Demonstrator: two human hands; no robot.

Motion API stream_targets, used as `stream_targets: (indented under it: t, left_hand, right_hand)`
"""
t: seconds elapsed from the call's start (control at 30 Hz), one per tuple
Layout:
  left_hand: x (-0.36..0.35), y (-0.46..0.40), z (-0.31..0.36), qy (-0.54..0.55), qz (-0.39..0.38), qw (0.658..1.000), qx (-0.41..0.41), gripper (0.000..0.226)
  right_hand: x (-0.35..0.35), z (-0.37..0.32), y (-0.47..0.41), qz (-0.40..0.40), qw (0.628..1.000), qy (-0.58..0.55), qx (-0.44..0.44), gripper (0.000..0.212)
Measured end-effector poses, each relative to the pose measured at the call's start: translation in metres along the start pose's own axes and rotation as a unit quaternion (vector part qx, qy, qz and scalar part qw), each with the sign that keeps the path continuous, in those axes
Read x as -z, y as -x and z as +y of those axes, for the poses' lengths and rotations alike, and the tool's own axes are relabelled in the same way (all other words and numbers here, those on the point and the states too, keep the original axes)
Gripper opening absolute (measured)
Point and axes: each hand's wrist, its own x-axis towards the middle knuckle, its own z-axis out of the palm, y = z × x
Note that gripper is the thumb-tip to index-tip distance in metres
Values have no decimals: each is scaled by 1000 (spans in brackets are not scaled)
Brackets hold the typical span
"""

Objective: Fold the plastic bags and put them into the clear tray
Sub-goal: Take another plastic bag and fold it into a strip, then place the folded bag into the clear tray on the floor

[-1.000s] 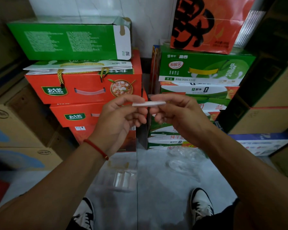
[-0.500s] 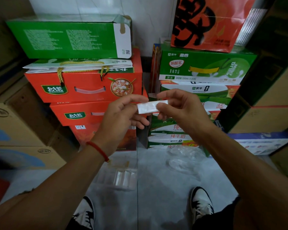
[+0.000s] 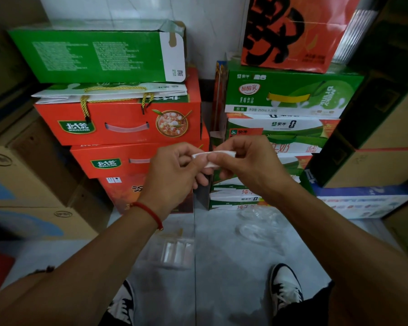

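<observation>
Boxes crowd floor (image 3: 222, 267); both hands (image 3: 174, 175) (image 3: 250, 165) pinch folded bag (image 3: 212, 158) above clear tray (image 3: 172, 252).

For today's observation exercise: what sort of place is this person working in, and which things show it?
Probably a storeroom or shop stockroom: retail cartons are stacked against the wall, red gift boxes and green milk-drink cases, with plain brown shipping cartons beside them on the bare floor.

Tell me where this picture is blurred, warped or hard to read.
Head view: wide-angle bending bows the boxes at the edges; the clear tray on the floor is smeared and faint; the folded bag, pinched between left hand and right hand, stays fairly sharp.
</observation>
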Motion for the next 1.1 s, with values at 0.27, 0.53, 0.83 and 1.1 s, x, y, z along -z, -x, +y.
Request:
stream_targets:
  t: [0.27,0.53,0.83,1.1]
  left_hand:
    - [2,-5,-3,68,41,995,60,8]
    - [8,-2,-2,103,28,991,81,18]
    - [24,7,-5,150,48,982,100,21]
    - [45,16,-15,-3,11,998,63,10]
  right_hand:
    - [-2,1,-7,10,997,-28,-66,19]
    - [3,3,-8,3,996,-44,-76,17]
    - [-1,-2,-3,-42,993,-82,-73,15]
    - [-17,-1,-5,-16,995,-41,-93,10]
